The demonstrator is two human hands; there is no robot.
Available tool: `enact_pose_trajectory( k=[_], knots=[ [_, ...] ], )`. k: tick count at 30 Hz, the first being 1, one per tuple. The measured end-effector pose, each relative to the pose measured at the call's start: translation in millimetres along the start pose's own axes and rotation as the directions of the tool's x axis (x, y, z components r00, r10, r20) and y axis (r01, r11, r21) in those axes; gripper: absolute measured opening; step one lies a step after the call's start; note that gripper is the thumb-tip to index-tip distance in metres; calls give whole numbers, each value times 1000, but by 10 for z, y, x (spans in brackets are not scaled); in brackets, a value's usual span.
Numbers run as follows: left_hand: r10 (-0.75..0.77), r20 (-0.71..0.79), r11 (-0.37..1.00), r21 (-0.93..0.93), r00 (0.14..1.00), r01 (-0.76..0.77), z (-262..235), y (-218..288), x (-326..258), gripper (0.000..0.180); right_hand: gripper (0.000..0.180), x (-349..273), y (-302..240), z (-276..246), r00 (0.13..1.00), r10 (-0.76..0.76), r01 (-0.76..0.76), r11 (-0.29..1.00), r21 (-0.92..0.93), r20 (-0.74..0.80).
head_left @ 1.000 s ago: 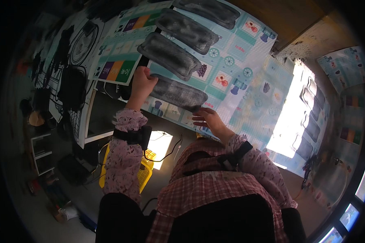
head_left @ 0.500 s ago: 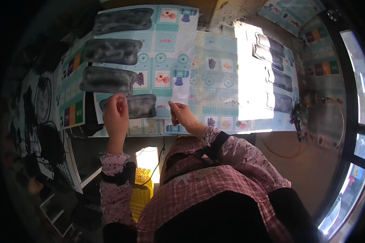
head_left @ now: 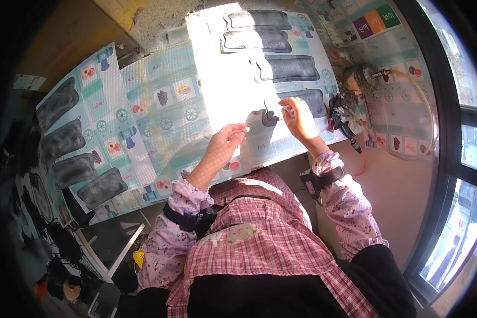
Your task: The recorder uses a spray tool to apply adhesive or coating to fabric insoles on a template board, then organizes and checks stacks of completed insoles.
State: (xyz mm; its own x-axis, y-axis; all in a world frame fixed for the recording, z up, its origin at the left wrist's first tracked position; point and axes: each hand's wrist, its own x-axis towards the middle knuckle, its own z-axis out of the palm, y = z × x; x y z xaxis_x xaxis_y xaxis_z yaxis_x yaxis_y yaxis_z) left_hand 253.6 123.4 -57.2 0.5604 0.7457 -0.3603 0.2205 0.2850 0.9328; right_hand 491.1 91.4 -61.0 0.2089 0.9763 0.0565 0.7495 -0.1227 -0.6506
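Dark grey cutout [head_left: 302,102], frame centre-right: we judge it thin, limp, light; right hand [head_left: 300,117] pinches its edge, left hand [head_left: 223,144] hovers half-open.

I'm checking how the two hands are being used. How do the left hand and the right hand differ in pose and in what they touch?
The left hand hovers with curled fingers over the shaded part of the pale printed sheet, seemingly holding nothing; the right hand pinches something small at the dark grey felt-like strip. The left hand is nearer the body; the right hand reaches further out, into sunlight. Both come from pink floral sleeves.
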Motion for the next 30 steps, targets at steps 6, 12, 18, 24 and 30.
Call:
enact_pose_trajectory(
  k=[6, 12, 18, 24, 30],
  knots=[
    [-126, -368, 955, 206, 921, 213, 518, -209, 696, 21, 27, 461, 168, 125, 855, -470, 500, 859, -109, 220],
    [19, -512, 992, 116, 859, 47, 611, -104, 669, 19, 34, 678, 272, 214, 763, -618, 632, 775, -17, 190],
    [136, -537, 930, 358, 833, 79, 775, -56, 824, 22, 25, 807, 227, 155, 644, -697, 714, 696, 79, 315],
    [362, -463, 855, 511, 809, -90, 802, -25, 935, 27, 26, 851, 219, -282, 858, -511, 513, 848, 132, -52],
    [424, -347, 610, 792, 836, 20, 862, 131, 988, 27, 26, 815, 346, -509, 971, -227, 237, 914, 329, -70]
  ],
)
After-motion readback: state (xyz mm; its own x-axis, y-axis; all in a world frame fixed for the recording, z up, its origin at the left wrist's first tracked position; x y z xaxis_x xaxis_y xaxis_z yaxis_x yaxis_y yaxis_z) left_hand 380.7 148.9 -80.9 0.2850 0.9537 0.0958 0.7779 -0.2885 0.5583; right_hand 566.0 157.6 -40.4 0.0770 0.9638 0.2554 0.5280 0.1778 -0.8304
